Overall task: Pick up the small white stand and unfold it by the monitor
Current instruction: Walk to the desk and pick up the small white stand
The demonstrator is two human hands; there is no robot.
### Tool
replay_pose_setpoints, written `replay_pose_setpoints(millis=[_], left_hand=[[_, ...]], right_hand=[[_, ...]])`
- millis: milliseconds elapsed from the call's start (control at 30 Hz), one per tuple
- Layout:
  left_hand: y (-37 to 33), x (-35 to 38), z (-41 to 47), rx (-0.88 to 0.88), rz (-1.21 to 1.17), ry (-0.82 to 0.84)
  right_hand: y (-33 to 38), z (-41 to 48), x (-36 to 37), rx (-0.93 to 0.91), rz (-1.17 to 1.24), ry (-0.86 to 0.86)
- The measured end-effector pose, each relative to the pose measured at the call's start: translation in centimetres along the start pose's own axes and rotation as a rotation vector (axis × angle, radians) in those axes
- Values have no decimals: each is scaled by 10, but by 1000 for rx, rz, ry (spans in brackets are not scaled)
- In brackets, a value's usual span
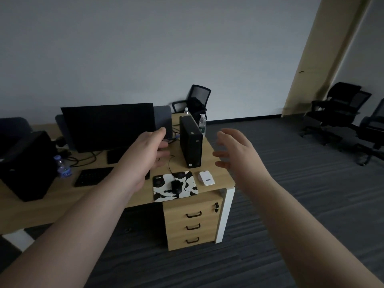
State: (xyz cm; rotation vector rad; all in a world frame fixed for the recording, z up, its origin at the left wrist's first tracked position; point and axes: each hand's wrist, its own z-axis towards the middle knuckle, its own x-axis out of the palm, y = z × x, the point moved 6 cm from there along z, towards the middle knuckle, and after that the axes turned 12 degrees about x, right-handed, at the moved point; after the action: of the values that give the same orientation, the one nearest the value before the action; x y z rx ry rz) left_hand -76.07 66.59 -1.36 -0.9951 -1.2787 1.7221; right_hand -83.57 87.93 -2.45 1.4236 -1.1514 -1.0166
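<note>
Small white stand (206, 178) lies folded flat on the wooden desk (62, 202) near its right corner, at 3 o'clock of the cow-print mouse pad (187, 191) and 6 o'clock of the black computer tower (190, 142). Monitor (108, 126) stands at 10 o'clock of the stand. Left hand (148, 150) and right hand (233, 148) hover above the desk, fingers spread wide, holding nothing.

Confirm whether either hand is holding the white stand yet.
No: the white stand lies on the desk, both hands open above it.
</note>
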Motion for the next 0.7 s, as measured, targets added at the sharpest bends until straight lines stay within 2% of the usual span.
replay_pose_setpoints(millis=[333,533,700], left_hand=[[36,78,108,-42,-16,-42],[29,117,192,-9,-40,-34],[35,136,229,-29,-43,-58]], right_hand=[[-3,132,-41,20,-47,25],[25,210,-56,-3,-85,31],[32,262,-61,26,-85,61]])
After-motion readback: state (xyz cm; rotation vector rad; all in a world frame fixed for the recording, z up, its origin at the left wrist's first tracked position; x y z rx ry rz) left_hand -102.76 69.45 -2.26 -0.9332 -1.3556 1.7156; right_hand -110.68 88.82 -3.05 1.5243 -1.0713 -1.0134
